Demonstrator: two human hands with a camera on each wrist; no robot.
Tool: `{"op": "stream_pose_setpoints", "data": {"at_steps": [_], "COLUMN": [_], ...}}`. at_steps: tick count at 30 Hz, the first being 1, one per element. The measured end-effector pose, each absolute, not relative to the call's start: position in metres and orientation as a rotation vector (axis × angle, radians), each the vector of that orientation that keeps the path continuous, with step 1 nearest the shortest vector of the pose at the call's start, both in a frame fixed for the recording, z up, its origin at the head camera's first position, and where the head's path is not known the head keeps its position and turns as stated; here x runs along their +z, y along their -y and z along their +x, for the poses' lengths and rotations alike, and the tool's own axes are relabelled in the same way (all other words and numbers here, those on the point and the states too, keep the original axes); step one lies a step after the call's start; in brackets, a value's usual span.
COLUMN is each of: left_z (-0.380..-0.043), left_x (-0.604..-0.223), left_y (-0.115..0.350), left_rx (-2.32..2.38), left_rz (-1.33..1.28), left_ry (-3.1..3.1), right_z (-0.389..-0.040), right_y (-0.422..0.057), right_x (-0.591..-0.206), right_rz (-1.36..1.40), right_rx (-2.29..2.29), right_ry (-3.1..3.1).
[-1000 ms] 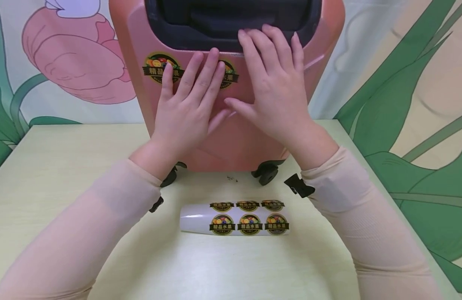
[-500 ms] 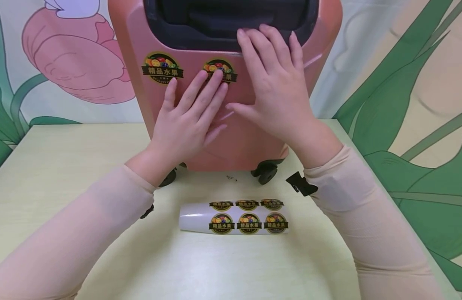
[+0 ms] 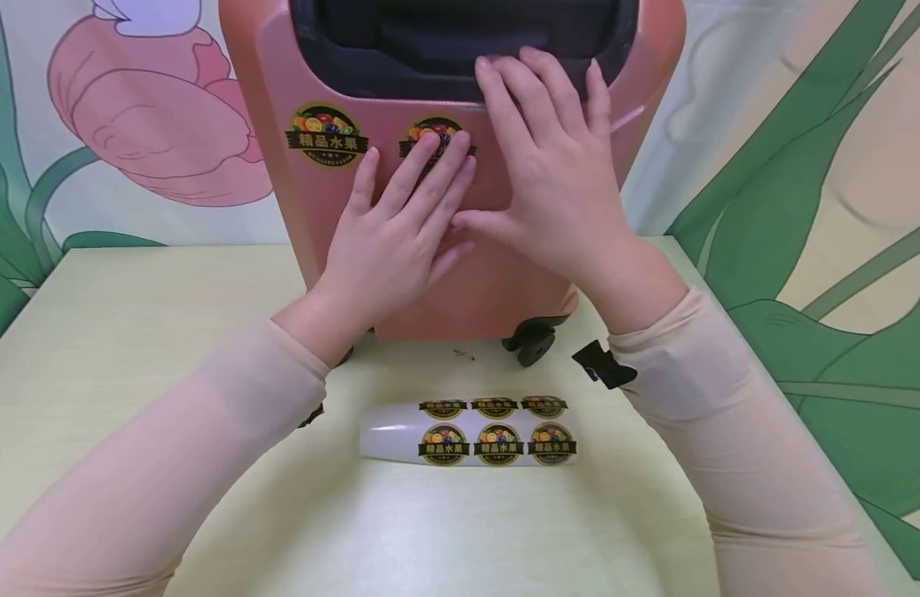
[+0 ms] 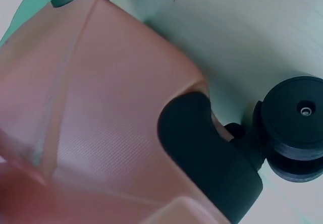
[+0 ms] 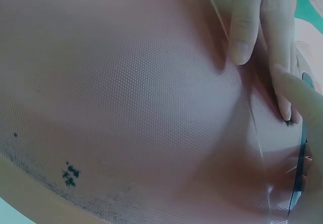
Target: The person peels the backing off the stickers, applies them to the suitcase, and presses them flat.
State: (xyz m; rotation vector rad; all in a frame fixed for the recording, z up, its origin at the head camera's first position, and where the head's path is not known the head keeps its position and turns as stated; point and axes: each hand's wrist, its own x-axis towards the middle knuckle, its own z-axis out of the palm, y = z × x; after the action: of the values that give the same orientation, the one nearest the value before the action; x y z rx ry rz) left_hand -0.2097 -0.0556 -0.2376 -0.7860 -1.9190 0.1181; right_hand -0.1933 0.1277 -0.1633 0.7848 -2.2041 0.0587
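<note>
pink suitcase is standing on the table, two round fruit stickers on it. left hand has its fingers out pretty straight, tips covering part of the second sticker; the first sticker sits fully visible just beside. right hand is spread wide on the case, fingertips up at the black panel. sticker sheet lies on the table near the wheels.

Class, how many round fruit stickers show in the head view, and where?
8: one sticker on the suitcase, another to its right, partly covered by the left hand, six in two rows on the sticker sheet. Its curve may hide more.
</note>
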Motion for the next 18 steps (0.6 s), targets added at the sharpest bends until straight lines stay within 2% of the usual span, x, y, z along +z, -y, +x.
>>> {"op": "stream_pose_setpoints", "data": {"at_steps": [11,18], "left_z": [-0.209,-0.205], "left_x": [-0.223,-0.257], "left_y": [0.046,0.042], "left_rx": [0.105,0.213], "left_rz": [-0.709,-0.929], "left_ry": [2.007,2.024], "right_z": [-0.192,-0.192], "right_y": [-0.128,-0.131], "right_x": [-0.16,-0.16], "right_rz": [0.798,0.798], "right_rx": [0.042,0.053], "right_ry": [2.237,2.241]}}
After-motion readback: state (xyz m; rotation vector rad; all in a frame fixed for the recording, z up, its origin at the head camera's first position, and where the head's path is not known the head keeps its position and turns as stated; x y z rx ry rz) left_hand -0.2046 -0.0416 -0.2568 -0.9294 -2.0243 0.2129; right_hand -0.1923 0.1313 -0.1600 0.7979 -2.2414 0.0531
